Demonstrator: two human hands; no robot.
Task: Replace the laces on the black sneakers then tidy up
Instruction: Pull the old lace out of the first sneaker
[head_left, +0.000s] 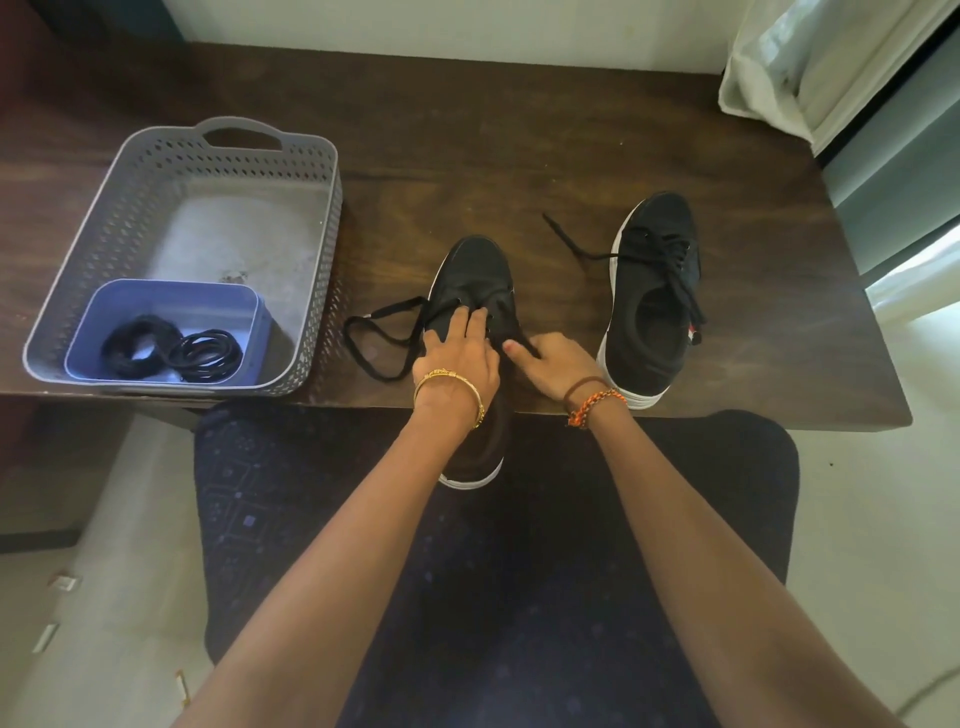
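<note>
A black sneaker (475, 275) with a white sole lies at the table's near edge, heel hanging over my lap. My left hand (457, 351) rests on its eyelet area, fingers laid straight over the lacing. My right hand (553, 361) is curled and pinches the black lace (382, 338) by the tongue; the lace loops out to the left of the shoe. The second black sneaker (652, 296) stands to the right, laced loosely, one lace end trailing left. Coiled black laces (171, 348) lie in a small blue tub (228, 306).
A grey perforated basket (156, 171) holds the blue tub at the table's left. The dark wooden table (467, 130) stretches to the wall. A pale curtain (810, 62) hangs at the upper right. My lap in dark patterned fabric fills the foreground.
</note>
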